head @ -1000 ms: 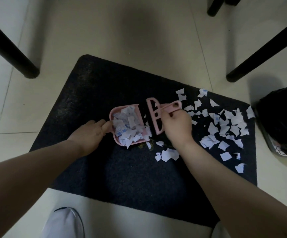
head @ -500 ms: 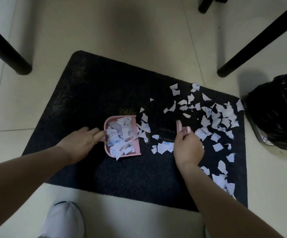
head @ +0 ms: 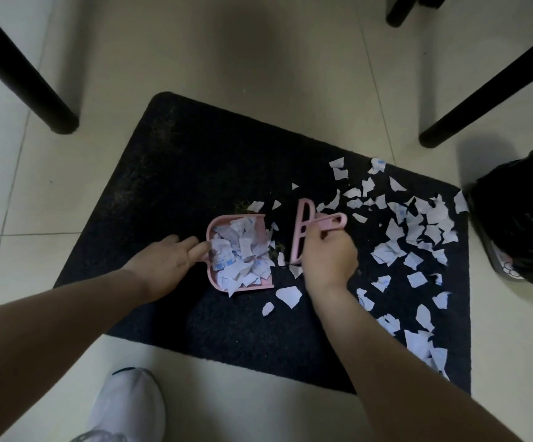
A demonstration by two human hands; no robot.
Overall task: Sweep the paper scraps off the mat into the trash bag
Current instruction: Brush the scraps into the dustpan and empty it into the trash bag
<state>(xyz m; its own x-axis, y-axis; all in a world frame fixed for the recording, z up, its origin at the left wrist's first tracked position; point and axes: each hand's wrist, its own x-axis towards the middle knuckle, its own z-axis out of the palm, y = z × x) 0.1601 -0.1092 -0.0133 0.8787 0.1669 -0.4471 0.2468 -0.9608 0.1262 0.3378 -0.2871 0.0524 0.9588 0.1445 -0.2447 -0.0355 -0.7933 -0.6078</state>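
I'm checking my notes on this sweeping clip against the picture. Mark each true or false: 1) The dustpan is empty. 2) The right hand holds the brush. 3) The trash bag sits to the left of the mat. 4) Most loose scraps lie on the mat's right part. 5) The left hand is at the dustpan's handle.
1) False: the dustpan is heaped with paper scraps.
2) True: the right hand grips the pink brush.
3) False: the trash bag is off the mat's right edge.
4) True: the loose scraps lie there.
5) True: the left hand holds it there.
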